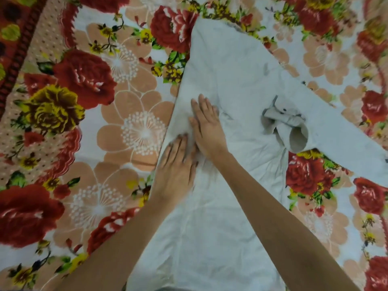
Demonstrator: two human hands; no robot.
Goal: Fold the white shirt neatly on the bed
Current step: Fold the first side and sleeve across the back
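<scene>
Both bare forearms reach forward from the lower edge of the view and converge toward the middle. The left hand (176, 171) lies palm down with fingers spread and flat. The right hand (206, 128) is likewise flat and palm down, fingers extended and close together, just beyond the left hand, its heel beside the left fingertips.

The white shirt (231, 85) is thin, matt woven cloth, creased with fine wrinkles and marked by a few grey smudges; the floral blanket (117, 127) covering the bed looks like plush, fuzzy fabric with a faint soft sheen
</scene>
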